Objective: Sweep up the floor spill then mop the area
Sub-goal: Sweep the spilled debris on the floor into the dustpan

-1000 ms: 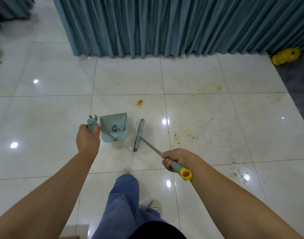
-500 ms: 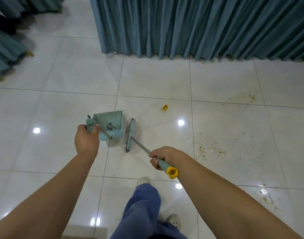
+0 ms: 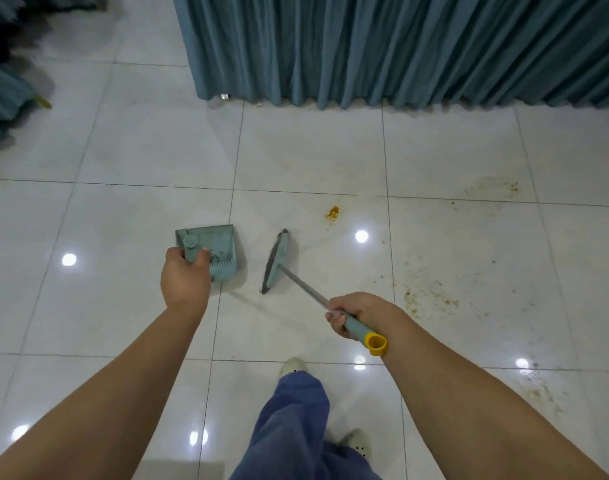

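Observation:
My left hand (image 3: 184, 279) grips the upright handle of a teal dustpan (image 3: 220, 251) that stands on the white tile floor. My right hand (image 3: 356, 313) grips the teal, yellow-tipped handle of a broom (image 3: 277, 261), whose head rests on the floor just right of the pan. A small orange clump (image 3: 332, 213) of spill lies beyond the broom head. Brownish crumbs and stains (image 3: 431, 297) spread over the tiles to the right, with a fainter patch (image 3: 497, 187) farther back.
A long teal curtain (image 3: 400, 46) hangs to the floor across the back. More teal fabric (image 3: 2, 95) sits at the far left. My blue trouser leg (image 3: 292, 420) and light shoes (image 3: 292, 367) are below the hands. More stains (image 3: 538, 386) mark the near right tiles.
The view has swung left and nearer the curtain. The broom head has moved away from the dustpan, opening a gap. The dustpan handle now stands more upright in my left hand.

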The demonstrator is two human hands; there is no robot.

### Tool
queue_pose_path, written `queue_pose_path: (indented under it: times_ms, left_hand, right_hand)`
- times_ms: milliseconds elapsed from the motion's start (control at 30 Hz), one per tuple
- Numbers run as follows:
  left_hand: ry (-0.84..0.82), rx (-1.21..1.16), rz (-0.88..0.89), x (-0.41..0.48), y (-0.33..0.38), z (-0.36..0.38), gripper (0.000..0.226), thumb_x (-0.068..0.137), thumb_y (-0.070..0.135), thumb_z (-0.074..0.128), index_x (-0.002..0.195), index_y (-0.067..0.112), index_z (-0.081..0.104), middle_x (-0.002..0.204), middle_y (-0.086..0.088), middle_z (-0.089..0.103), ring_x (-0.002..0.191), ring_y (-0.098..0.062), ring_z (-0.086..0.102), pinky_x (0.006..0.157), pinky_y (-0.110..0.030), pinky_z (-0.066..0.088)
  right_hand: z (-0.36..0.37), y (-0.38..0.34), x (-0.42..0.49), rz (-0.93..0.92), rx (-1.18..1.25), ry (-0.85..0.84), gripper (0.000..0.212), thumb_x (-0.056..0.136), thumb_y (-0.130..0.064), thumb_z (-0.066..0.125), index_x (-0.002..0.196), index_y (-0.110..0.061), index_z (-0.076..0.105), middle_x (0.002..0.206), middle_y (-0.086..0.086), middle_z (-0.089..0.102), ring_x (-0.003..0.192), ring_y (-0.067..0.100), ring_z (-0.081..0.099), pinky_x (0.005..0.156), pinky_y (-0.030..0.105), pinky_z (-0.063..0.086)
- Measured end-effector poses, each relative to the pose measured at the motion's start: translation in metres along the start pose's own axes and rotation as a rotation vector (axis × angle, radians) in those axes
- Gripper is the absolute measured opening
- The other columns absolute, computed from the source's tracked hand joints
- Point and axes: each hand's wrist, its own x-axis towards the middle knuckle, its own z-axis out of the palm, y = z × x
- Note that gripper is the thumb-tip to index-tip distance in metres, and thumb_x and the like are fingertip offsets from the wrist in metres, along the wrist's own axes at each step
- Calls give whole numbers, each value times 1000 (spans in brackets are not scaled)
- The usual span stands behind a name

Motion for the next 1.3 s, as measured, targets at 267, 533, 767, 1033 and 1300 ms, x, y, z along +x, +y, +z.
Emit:
queue_pose_path:
  times_ms: [267,533,767,1033,1300]
  left_hand:
    - [-102,-29,84,-30,37,32,35,94,27,55,112,-3,52,106,-20,63,96,-35,61,70,-31,41]
    - [-259,9,205,-63,65,72,28,94,32,53,100,5,51,87,-14,60,84,-37,63,73,-43,52]
    - [-364,26,303,-83,83,97,29,95,35,52,94,6,49,78,-9,56,78,-37,63,68,-42,51]
    - [-399,41,350,-95,105,114,24,93,36,53,92,12,48,83,-12,61,78,-37,64,71,-47,54]
    - [-329,23,366,-82,150,129,23,92,35,56,90,12,50,82,-10,61,78,-38,64,72,-48,55]
  right_hand:
    - [-84,43,-32,-7,164,96,20,96,-10,50,79,1,50,46,10,49,25,11,39,26,14,35]
    - [-153,77,-63,-48,339,150,24,99,-12,45,78,0,48,40,10,46,24,12,38,27,12,36]
    - [-190,90,-70,-38,365,259,25,100,-12,43,78,0,47,34,8,44,20,12,35,25,12,33]
    - [-192,76,-85,-144,419,211,13,97,-7,48,86,-1,45,54,9,43,25,10,38,29,13,36]
    - [-179,-8,-69,-138,303,106,15,97,-7,45,82,-2,46,56,9,47,25,10,37,27,13,34]
